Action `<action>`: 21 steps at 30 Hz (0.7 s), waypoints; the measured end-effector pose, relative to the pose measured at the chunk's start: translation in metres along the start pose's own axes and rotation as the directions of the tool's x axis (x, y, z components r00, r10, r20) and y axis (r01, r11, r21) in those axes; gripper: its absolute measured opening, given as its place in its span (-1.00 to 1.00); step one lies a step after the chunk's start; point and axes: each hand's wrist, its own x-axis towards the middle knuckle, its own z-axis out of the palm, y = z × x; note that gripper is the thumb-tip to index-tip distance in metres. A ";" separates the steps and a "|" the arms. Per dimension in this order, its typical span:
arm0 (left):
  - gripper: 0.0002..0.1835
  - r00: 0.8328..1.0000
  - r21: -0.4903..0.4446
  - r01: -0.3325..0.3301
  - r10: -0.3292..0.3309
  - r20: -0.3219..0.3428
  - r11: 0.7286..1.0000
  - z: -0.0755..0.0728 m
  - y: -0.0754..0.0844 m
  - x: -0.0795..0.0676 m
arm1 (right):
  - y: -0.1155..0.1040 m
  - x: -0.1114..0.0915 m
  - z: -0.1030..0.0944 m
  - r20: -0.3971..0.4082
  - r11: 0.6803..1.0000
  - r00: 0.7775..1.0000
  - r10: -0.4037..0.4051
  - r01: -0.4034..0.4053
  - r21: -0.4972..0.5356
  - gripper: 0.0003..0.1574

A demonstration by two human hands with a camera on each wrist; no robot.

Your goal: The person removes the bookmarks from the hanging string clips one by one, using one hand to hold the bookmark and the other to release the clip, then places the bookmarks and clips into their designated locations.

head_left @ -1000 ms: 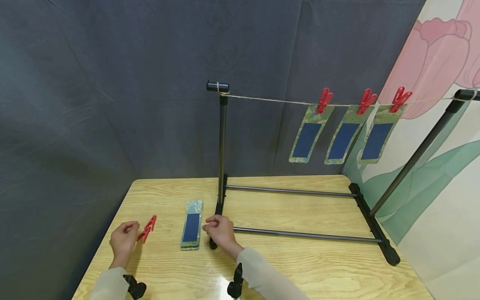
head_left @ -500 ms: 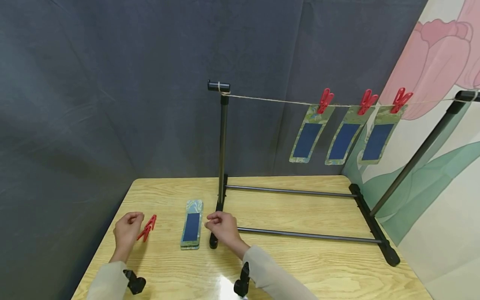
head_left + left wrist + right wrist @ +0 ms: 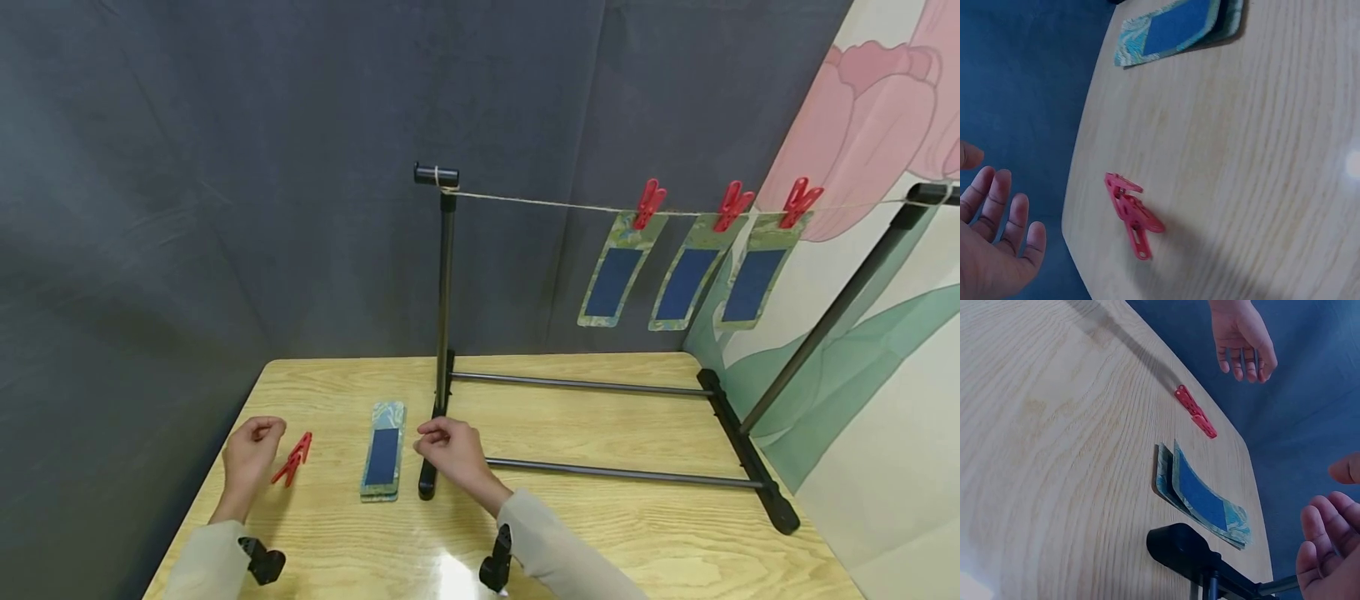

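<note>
My left hand (image 3: 251, 458) hovers over the table's left side with its fingers loosely bent and nothing in them. Just right of it lies a red clothespin (image 3: 292, 459), which the left wrist view shows in full (image 3: 1132, 215). Two or more bookmark-like cards (image 3: 383, 454), dark blue with a green-blue marbled border, lie stacked between my hands. In the right wrist view the upper card (image 3: 1200, 494) bows up from the lower one. My right hand (image 3: 455, 452), fingers relaxed and holding nothing, hovers beside the rack's left foot (image 3: 427, 479).
A black rack stands on the wooden table (image 3: 600, 533), its left post (image 3: 446, 292) and right post (image 3: 832, 304) joined by a string (image 3: 525, 200). Three similar cards (image 3: 613, 283) hang from it under red clothespins (image 3: 649, 204). Two low bars (image 3: 622, 472) cross the base.
Both hands have risen slightly in the head view, and the right one has drifted a little to the right. The clothespin, stacked cards and rack stay where they were.
</note>
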 end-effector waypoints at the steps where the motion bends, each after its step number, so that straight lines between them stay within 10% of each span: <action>1: -0.76 1.000 0.000 -0.003 0.003 0.005 1.000 -0.001 0.002 0.000 | 0.000 0.000 -0.001 0.002 1.000 1.000 -0.002 0.002 0.004 -0.87; 21: -0.73 0.974 -0.142 -0.167 0.186 0.129 0.976 -0.003 0.032 0.007 | -0.016 -0.001 -0.031 0.121 0.996 0.989 -0.081 0.084 -0.020 -0.87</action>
